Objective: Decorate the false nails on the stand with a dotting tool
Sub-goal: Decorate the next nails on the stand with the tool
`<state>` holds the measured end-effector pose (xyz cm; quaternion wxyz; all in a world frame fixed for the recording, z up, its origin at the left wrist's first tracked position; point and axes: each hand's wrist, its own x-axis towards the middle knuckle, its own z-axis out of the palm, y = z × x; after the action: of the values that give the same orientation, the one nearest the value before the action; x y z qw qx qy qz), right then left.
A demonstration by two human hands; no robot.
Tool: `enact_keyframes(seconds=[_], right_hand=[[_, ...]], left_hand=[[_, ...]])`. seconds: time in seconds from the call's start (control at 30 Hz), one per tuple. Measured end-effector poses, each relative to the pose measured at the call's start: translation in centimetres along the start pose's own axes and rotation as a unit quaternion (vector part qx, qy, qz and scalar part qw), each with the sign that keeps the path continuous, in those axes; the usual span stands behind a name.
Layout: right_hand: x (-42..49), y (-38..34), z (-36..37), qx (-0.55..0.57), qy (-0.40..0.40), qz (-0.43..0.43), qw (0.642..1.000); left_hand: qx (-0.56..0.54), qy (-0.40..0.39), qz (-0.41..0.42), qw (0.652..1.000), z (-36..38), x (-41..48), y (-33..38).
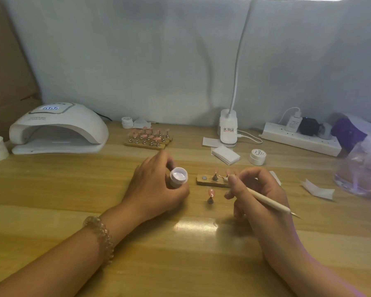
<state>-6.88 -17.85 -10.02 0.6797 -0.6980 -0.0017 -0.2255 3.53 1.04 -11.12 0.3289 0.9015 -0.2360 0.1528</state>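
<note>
Two hands rest on a glossy wooden table that fills the lower half of our view. Our left hand has its grip curled round a small white jar, whose open mouth tilts toward us. Our right hand has its grip pinched on a pale dotting tool; the tool's far tip is hidden behind the fingers, close to the false nails. These nails sit on a small wooden stand between the hands. One pink nail on its own holder stands on the table just in front of the stand.

Along the back edge we see a white nail lamp at left, a second stand of pink nails, a lamp base with a bendy neck, a closed jar and a power strip. Pale grey cloth covers the wall behind.
</note>
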Motion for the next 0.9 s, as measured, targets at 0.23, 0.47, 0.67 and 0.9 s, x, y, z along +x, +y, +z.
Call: enact_keyframes(seconds=[0.23, 0.47, 0.67, 0.9], right_hand=[[-1.0, 0.0, 0.9, -0.071, -0.08, -0.059, 0.992], [-0.9, 0.0, 0.9, -0.102, -0.08, -0.05, 0.99], [-1.0, 0.0, 0.8, -0.112, -0.051, -0.067, 0.99], [-1.2, -0.2, 0.7, -0.072, 0.009, -0.106, 0.992]], left_hand=[[0.071, -0.031, 0.17, 0.982, -0.2, -0.9, 1.5], [0.092, -0.012, 0.242, 0.966, 0.0, -1.4, 2.5], [0.102, -0.018, 0.257, 0.961, 0.1, -1.5, 2.9], [0.129, -0.007, 0.184, 0.974, -0.1, -0.9, 1.8]])
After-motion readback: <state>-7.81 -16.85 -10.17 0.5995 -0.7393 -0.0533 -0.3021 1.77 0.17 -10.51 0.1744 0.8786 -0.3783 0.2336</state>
